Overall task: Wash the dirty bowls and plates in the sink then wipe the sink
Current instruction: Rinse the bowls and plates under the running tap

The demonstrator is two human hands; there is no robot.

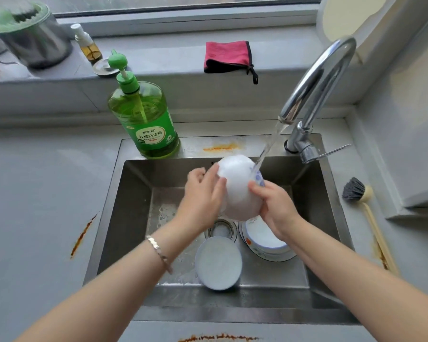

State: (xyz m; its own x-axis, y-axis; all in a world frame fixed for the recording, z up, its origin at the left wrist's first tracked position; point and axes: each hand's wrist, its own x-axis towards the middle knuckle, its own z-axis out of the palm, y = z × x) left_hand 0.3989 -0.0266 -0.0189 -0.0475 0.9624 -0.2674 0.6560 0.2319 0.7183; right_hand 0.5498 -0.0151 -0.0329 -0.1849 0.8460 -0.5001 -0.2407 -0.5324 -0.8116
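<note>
Steel sink (134,183) holds a blue plate (218,264) and patterned bowl (265,240). Above it, left hand (203,193) and right hand (277,208) grip a white bowl (240,191) under the faucet (326,70) stream. Dish soap bottle (143,119) stands on its back rim.

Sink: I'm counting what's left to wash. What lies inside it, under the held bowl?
In the sink lie a light blue dish, the drain and a white bowl on a patterned plate. The right hand and held bowl cover part of that stack.
</note>
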